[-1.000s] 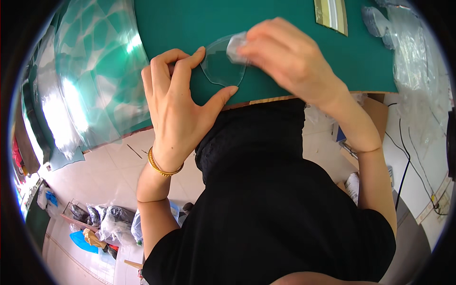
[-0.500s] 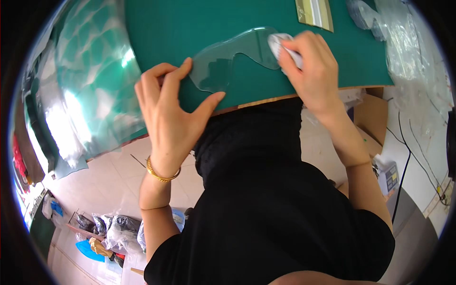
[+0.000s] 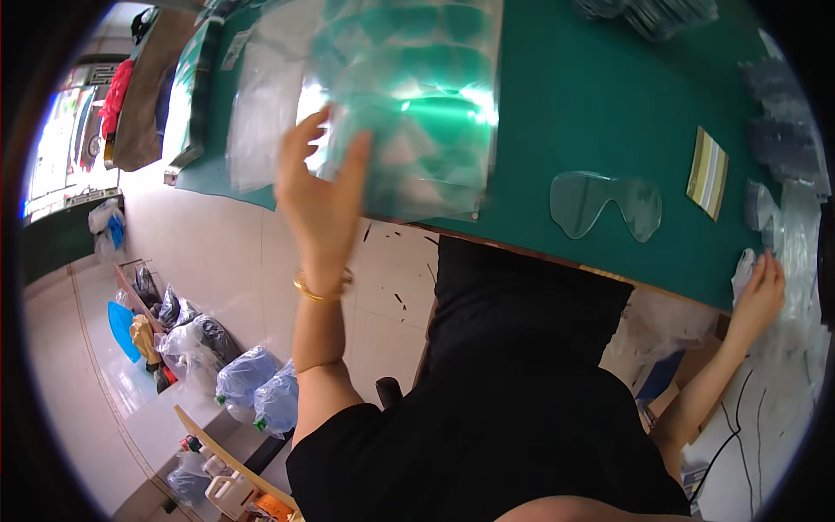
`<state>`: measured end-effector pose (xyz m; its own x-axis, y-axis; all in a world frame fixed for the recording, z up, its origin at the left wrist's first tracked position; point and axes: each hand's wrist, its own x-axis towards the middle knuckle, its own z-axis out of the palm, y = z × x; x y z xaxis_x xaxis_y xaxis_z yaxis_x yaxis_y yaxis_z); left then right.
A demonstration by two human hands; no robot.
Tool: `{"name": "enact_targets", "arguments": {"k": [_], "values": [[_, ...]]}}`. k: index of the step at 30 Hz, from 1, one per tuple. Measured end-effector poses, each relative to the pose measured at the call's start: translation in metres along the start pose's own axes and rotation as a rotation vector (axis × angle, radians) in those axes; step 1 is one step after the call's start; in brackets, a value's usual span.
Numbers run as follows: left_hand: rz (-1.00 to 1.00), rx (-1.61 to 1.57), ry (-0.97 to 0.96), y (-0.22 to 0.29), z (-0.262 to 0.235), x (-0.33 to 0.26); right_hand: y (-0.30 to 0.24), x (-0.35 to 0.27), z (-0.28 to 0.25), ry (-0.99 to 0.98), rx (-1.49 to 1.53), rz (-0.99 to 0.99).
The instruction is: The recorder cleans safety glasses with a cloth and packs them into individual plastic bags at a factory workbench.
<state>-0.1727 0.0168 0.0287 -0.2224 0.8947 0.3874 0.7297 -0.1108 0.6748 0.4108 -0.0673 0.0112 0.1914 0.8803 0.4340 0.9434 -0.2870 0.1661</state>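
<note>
My left hand (image 3: 326,187) hovers at the near edge of a stack of clear plastic bags (image 3: 435,165), thumb and fingers spread with nothing held; it is slightly blurred. At the table's right end, my right hand (image 3: 758,294) has its fingers around the lower part of a crumpled white cloth (image 3: 742,270); the hold is partly hidden. A clear goggle lens (image 3: 570,204) lies by itself on the green tabletop (image 3: 557,113), between the two hands. Close to my right fingertips is another clear lens piece (image 3: 762,209) on crinkled plastic film.
A yellowish strip with a pale centre band (image 3: 709,174) lies right of the lens. Stacked lenses (image 3: 657,17) sit at the far edge, with more wrapped pieces (image 3: 787,148) at the right. Bagged goods (image 3: 204,348) and blue-tinted bottles (image 3: 261,383) stand on the floor at left.
Both hands have left the lens, which now lies alone on the table. My left hand has moved left to the plastic bags, my right hand far right with the cloth. The view has shifted left.
</note>
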Motion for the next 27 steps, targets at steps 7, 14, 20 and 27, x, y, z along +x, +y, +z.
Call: {"name": "enact_targets", "arguments": {"k": [7, 14, 20, 27], "values": [[-0.306, 0.164, -0.311, -0.060, -0.035, 0.052, -0.172, 0.083, -0.083, 0.153, 0.464, -0.280], [-0.256, 0.173, -0.227, -0.080, -0.045, 0.062, -0.365, 0.081, -0.091, -0.092, 1.075, -0.849], [-0.268, -0.144, -0.126, -0.103, -0.046, 0.107, -0.494, 0.028, -0.064, 0.023, 0.873, -0.983], [-0.611, -0.772, -0.110, -0.101, -0.044, 0.120, -0.472, 0.048, -0.059, 0.061, 1.175, -0.865]]}}
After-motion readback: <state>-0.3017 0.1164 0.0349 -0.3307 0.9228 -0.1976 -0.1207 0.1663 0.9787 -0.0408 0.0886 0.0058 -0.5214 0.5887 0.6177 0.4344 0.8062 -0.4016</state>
